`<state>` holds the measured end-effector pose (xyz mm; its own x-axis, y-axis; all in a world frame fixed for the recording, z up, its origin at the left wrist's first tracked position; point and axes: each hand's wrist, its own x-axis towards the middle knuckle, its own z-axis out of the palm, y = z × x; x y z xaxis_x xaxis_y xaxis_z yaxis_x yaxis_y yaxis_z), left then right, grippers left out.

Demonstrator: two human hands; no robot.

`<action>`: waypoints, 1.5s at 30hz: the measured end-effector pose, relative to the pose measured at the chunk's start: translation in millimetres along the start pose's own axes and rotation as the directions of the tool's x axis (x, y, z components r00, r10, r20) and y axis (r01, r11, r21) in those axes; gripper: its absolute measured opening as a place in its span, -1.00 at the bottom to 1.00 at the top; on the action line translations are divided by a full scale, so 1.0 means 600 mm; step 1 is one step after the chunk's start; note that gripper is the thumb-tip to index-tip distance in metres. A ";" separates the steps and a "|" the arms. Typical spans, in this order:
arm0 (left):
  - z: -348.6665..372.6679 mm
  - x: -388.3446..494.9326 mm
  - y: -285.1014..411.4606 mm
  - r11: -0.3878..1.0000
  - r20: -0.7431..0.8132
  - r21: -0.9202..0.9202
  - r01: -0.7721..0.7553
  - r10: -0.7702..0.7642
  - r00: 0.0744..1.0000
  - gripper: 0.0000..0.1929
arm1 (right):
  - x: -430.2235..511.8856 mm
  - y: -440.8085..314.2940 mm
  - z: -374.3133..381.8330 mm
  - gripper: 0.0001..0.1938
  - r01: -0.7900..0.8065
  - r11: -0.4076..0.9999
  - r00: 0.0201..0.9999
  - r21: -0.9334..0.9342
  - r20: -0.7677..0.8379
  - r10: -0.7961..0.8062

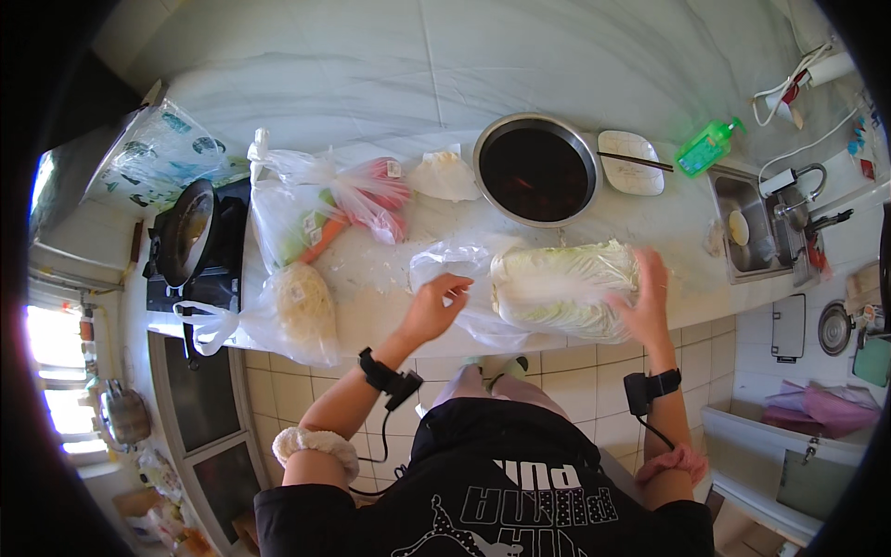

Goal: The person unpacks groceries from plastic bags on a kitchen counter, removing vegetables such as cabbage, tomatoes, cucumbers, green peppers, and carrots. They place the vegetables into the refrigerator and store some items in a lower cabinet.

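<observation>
A napa cabbage lies on its side on the counter, its leafy end to the right. Around that leafy end my right hand is spread, thumb on the near side and fingers at the end. A clear plastic bag lies crumpled at the cabbage's left end and partly beneath it. Over the near edge of this bag is my left hand, its fingers curled with thumb and fingertips close together; whether it pinches a bit of the film cannot be made out.
Behind stand a steel basin of dark liquid and a square plate with chopsticks. Bagged vegetables and a bag of noodle-like food lie left, near a wok on the stove. A green pump bottle is beside the sink.
</observation>
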<state>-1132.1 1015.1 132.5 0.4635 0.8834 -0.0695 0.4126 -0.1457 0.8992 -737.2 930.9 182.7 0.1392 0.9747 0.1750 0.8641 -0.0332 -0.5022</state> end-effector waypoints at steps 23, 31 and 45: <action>0.205 0.033 0.131 0.688 -0.202 -0.642 0.338 -0.577 0.792 -0.46 | -0.042 0.162 -0.010 -0.35 -0.481 -0.002 0.803 0.877 0.442 0.399; 0.357 0.102 0.228 0.582 -0.112 -0.712 0.393 -0.647 0.755 -0.38 | -0.021 0.286 -0.144 -0.23 -0.576 0.185 0.760 0.796 0.438 0.481; 0.557 0.254 0.206 0.529 0.225 -0.610 0.590 -0.598 0.769 -0.33 | 0.079 0.569 -0.226 -0.18 -0.633 0.610 0.764 0.477 0.254 0.594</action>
<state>-748.6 982.9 88.7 0.2858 0.6663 -0.6887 0.0139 0.7158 0.6982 -369.9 935.7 134.0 0.4966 0.7807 -0.3792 0.2088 -0.5316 -0.8209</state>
